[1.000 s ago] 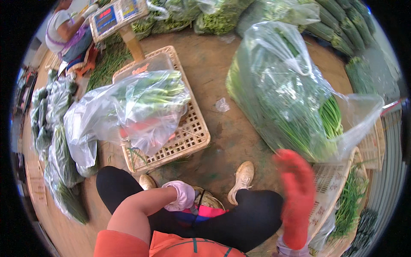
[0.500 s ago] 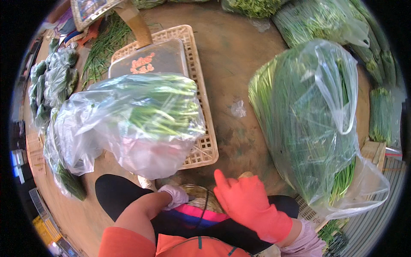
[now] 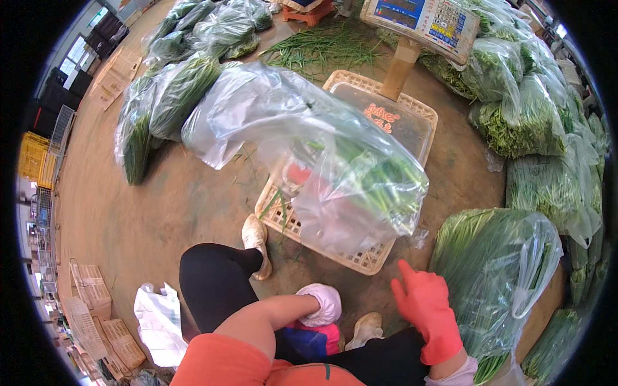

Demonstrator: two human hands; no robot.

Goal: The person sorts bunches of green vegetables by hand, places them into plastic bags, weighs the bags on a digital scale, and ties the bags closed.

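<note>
My right hand (image 3: 421,309), in a red rubber glove, hovers with fingers spread just in front of a cream plastic crate (image 3: 360,260); it holds nothing. A large clear plastic bag of long green stalks (image 3: 351,170) lies across that crate. My left hand (image 3: 320,304), in a white glove, is balled up and rests on a pink and blue object (image 3: 309,338) between my knees. Another full bag of green stalks (image 3: 499,276) stands right beside my right hand.
A weighing scale (image 3: 425,19) on a post stands behind the crate. Several more filled bags lie at the back left (image 3: 183,90) and along the right (image 3: 534,122). Loose white plastic bags (image 3: 158,318) and stacked crates (image 3: 90,315) are at my left.
The view has swung left. My right hand dropped from beside the big right-hand bag to a spot low in front of the crate. The left hand stayed put.
</note>
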